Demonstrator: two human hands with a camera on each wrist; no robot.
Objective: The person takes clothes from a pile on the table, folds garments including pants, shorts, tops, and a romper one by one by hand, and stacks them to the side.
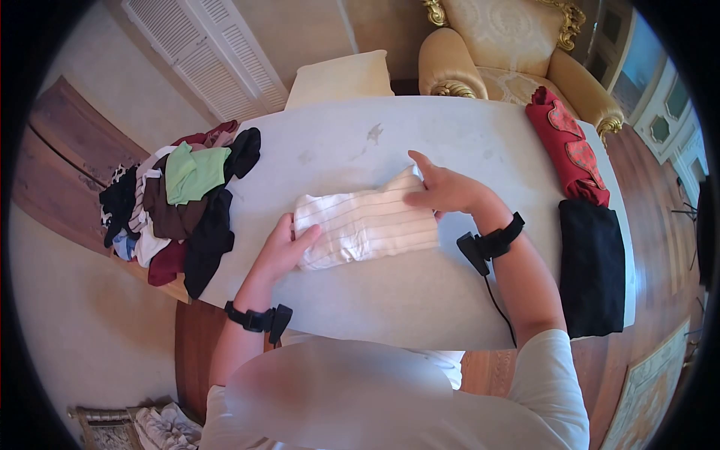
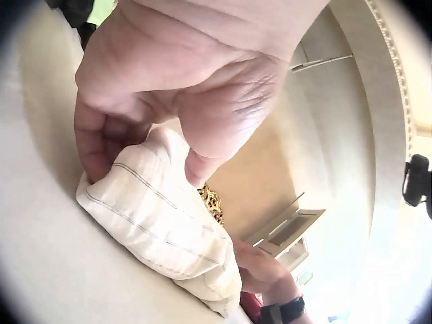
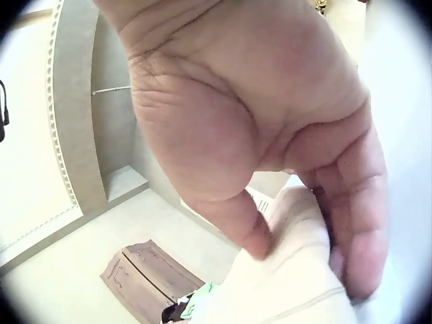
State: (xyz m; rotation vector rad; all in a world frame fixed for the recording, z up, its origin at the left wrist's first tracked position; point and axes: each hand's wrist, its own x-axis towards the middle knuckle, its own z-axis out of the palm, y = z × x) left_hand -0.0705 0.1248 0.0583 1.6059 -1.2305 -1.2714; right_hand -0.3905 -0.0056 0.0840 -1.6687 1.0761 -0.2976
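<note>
Gripping opposite ends of the folded striped cloth (image 1: 360,225) above the table (image 1: 390,300), the left hand (image 1: 281,246) and right hand (image 1: 450,189) pinch its edges, apparently to keep the folds together.

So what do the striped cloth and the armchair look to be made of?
Striped cloth: probably thin cotton or linen, matte, judging by its soft wrinkles.
Armchair: gold upholstery, possibly brocade, with a figured pattern; its shiny carved trim could be gilded wood.
</note>
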